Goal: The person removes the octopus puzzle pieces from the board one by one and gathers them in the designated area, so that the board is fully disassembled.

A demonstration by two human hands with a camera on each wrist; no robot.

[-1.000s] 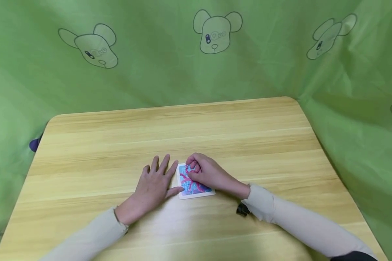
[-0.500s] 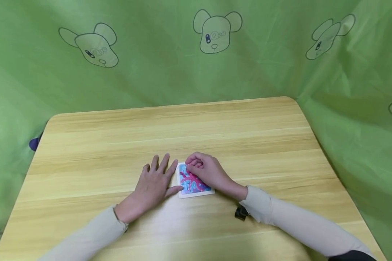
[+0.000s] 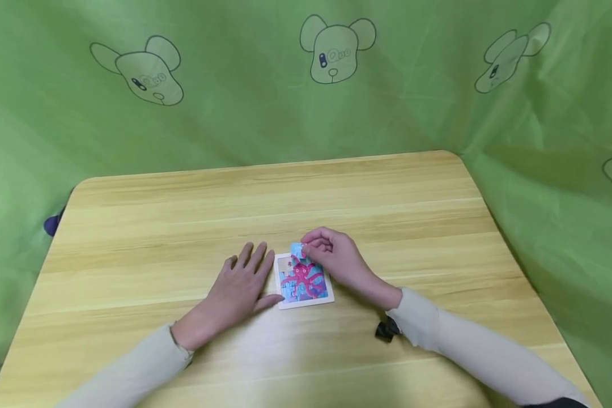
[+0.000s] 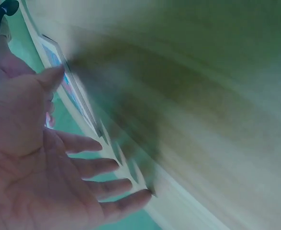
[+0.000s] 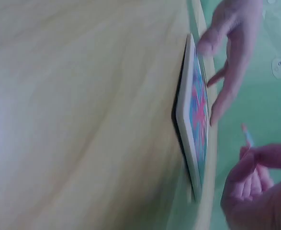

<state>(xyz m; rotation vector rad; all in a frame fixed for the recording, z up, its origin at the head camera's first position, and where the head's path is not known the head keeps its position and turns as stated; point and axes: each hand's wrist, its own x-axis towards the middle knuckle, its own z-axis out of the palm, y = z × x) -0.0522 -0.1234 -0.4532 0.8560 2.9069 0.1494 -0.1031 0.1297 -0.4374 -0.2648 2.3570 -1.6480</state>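
Observation:
A small jigsaw puzzle [image 3: 302,282] with a pink octopus on blue lies in a white-rimmed tray in the head view. Its upper left corner shows a bare patch of tray. My right hand [image 3: 339,258] pinches a light blue puzzle piece [image 3: 298,250] between thumb and fingers, above the tray's far edge. In the right wrist view the piece [image 5: 247,135] appears edge-on at the fingertips. My left hand [image 3: 237,286] lies spread beside the tray, its thumb at the tray's left rim [image 3: 279,283]. The left wrist view shows the left fingers [image 4: 106,167] straight.
The wooden table [image 3: 183,226] reaches out around both hands. Green cloth [image 3: 245,113] printed with bear heads hangs behind it and along the sides. A black object [image 3: 387,329] sits under the right wrist. Something dark purple [image 3: 52,225] pokes out at the table's left edge.
My right hand has lifted a light blue piece out of the puzzle's upper left and moved it up and right. The tray's bare corner now shows. The left hand has barely shifted.

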